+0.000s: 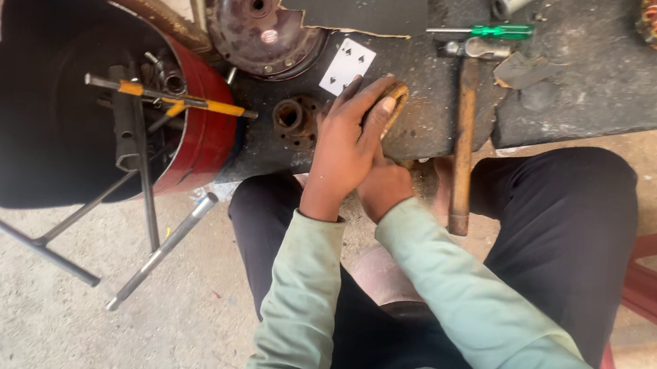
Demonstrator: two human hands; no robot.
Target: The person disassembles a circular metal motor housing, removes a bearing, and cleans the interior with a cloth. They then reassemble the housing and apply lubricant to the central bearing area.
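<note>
Red metal formed the drum [207, 134] that filled the upper left of the frame, its dark inside crossed by a yellow-handled rod [166, 99] and other long tools. Next in size was the dark, grimy table [581, 94] across the top, reaching from centre to right. On it, at upper centre, lay a round rusty cover [261, 26], and beside that a black sheet [356, 3]. A hammer [464, 140] stood right of centre, its wooden handle running down past the table edge. At centre frame the left hand [347, 143] pressed down on a brown ring [394, 104] at the table's near edge, fingers [367, 89] spread slightly and curled over it, thumb along its rim. The right hand [384, 188] sat just below, touching the left; whether its fingers gripped anything could not be told. A rusty hub [293, 116] lay just left of the hands. A playing card [347, 66] lay just above the ring. A green screwdriver [487, 31] rested at the top, right of centre.
</note>
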